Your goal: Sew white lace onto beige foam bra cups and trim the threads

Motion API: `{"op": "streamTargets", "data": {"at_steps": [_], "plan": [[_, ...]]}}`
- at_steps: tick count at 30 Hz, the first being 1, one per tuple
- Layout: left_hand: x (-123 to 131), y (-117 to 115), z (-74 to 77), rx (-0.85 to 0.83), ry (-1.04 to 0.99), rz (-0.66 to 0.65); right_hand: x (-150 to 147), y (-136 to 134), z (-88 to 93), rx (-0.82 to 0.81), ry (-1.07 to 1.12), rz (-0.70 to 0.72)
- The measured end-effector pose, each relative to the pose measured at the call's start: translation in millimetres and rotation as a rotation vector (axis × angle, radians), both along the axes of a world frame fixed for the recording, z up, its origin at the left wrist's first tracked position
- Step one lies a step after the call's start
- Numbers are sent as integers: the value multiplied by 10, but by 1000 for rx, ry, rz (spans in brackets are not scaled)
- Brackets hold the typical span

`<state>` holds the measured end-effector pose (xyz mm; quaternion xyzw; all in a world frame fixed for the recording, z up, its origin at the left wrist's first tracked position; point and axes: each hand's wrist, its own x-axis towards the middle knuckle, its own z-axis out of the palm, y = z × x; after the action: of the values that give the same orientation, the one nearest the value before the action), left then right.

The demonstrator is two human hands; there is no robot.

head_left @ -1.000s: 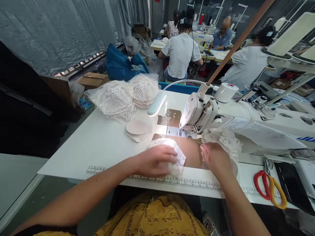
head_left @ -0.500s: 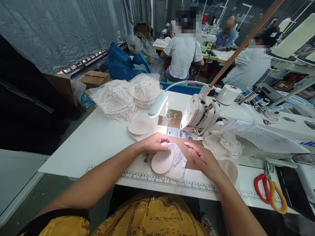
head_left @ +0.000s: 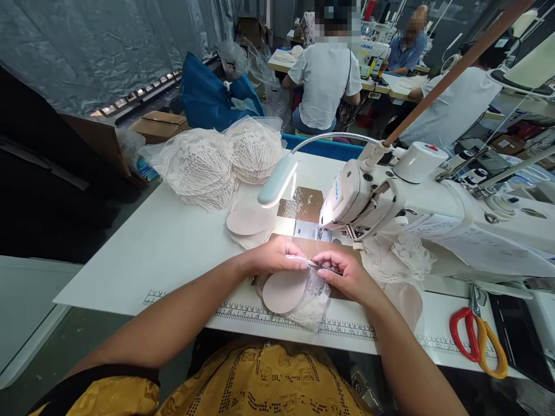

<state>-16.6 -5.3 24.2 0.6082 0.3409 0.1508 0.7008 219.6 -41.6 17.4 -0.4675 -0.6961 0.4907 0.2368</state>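
My left hand (head_left: 280,256) pinches the upper edge of a white lace piece (head_left: 313,309), which hangs down toward the table's front edge. A smooth pale pink bra cup (head_left: 284,292) lies against the lace, below my fingers. In my right hand (head_left: 347,276) is a small pair of thread snips (head_left: 316,264), closed in my fingers, its metal tips at the lace edge beside my left fingertips. Just beyond both hands stands the needle area of a white sewing machine (head_left: 347,193).
Behind my left hand lie another pink cup (head_left: 250,221) and a pile of lace cups (head_left: 202,167). More lace (head_left: 410,257) rests under the machine arm. Red-and-orange-handled scissors (head_left: 479,338) lie at the right. A lamp (head_left: 277,180) overhangs the table; people sit at machines beyond.
My right hand has moved left with the snips, bringing their tips to the lace edge at my left fingers. The pink cup and lace have shifted slightly down. The view has turned a little.
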Motion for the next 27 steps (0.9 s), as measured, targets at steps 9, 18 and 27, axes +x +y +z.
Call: {"op": "streamTargets", "data": {"at_steps": [9, 18, 27], "plan": [[18, 32, -35, 17, 1, -75, -137, -20, 18, 36, 5, -9], [71, 7, -58, 121, 61, -42, -183, -21, -20, 88, -21, -77], [-120, 100, 54, 160, 27, -236, -260, -44, -10, -97, -84, -106]]}}
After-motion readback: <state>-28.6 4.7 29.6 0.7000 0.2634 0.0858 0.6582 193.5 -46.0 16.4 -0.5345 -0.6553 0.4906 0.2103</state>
